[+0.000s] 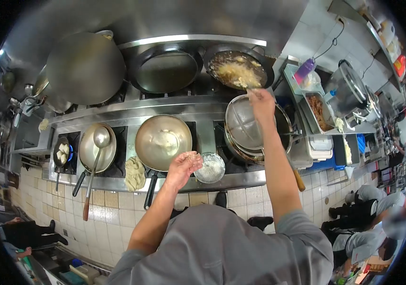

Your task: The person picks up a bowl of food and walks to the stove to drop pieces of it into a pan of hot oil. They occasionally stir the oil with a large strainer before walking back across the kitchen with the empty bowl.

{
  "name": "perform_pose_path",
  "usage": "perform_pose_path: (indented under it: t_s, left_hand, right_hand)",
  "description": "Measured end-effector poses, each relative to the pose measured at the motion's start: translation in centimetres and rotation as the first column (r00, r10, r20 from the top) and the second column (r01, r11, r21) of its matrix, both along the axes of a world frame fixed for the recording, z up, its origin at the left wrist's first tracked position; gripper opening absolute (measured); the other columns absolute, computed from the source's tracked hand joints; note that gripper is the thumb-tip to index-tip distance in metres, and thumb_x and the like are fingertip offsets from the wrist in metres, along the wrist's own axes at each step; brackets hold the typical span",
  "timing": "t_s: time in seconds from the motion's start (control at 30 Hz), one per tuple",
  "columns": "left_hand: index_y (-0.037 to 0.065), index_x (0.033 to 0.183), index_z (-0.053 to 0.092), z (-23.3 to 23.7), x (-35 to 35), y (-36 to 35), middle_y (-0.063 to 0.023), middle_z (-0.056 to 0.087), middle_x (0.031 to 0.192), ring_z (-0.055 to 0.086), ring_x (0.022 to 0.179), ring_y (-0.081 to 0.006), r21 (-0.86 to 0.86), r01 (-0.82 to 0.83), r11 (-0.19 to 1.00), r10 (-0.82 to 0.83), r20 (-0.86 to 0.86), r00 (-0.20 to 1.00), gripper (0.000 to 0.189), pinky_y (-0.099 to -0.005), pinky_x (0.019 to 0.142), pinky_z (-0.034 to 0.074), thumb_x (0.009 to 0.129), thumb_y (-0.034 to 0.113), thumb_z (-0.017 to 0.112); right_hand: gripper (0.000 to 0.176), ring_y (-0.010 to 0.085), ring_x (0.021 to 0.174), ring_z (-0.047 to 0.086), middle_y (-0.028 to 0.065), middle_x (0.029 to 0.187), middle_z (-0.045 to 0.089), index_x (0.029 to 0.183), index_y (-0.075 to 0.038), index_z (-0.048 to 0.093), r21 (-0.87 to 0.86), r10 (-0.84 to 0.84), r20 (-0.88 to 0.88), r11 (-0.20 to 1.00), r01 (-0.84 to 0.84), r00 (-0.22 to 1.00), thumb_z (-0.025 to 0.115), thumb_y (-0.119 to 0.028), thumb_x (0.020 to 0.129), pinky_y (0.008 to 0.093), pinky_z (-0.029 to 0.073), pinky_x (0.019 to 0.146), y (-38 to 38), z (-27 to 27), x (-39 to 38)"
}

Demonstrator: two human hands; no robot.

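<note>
My right hand (263, 103) reaches out over a round wire strainer (243, 121), at the near edge of a wok (268, 71) of bubbling oil with pale yellow pieces frying (236, 69). Its fingers are pinched together; what they hold, if anything, is too small to name. My left hand (183, 170) is held lower, its fingers curled and dusted with something whitish; I cannot make out what is inside. Just right of it sits a metal bowl (211, 176) of white powder. Behind it stands a wide pan (158, 137) with a little clear liquid.
Left along the stove are a pan (85, 161) with a ladle (101, 137) across it, a small pan (62, 163) of white pieces over a blue flame, and a folded cloth (135, 174). A tray (327, 111) of brown food stands right. Other people (364, 237) work at lower right.
</note>
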State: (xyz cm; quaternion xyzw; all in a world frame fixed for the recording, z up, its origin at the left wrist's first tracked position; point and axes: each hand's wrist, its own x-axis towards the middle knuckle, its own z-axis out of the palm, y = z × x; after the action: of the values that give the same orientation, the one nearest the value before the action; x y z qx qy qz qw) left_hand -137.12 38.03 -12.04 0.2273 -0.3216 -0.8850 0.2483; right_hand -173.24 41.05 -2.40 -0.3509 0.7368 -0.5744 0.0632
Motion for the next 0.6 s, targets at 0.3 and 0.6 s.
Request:
perform_pose_path:
  t_s: [0.3, 0.6]
  left_hand:
    - [-0.006, 0.121, 0.059, 0.1, 2.9, 1.0, -0.0125, 0.067, 0.111, 0.068, 0.102, -0.0232, -0.031, 0.017, 0.999, -0.013, 0.136, 0.991, 0.025, -0.0333, 0.09, 0.057, 0.1, 0.007, 0.056]
    - [-0.004, 0.127, 0.056, 0.7, 2.7, 0.7, -0.0114, 0.067, 0.112, 0.068, 0.099, -0.0212, -0.111, -0.025, 0.994, 0.048, 0.218, 0.975, 0.033, -0.033, 0.086, 0.057, 0.097, 0.007, 0.062]
  right_hand:
    - [0.022, 0.0418, 0.095, 0.066, 0.0241, 0.098, 0.069, 0.1, -0.004, 0.071, 0.382, 0.195, -0.61, 0.921, 0.07, 0.768, 0.063, -0.008, 0.08, 0.0456, 0.053, 0.085, -13.1, -4.0, -7.5]
    - [0.022, 0.0246, 0.085, 0.069, 0.0135, 0.097, 0.072, 0.108, -0.003, 0.069, -0.002, -0.005, -0.297, 1.0, 0.004, 0.955, 0.058, -0.001, 0.089, 0.0316, 0.054, 0.079, -5.3, -0.5, 0.5]
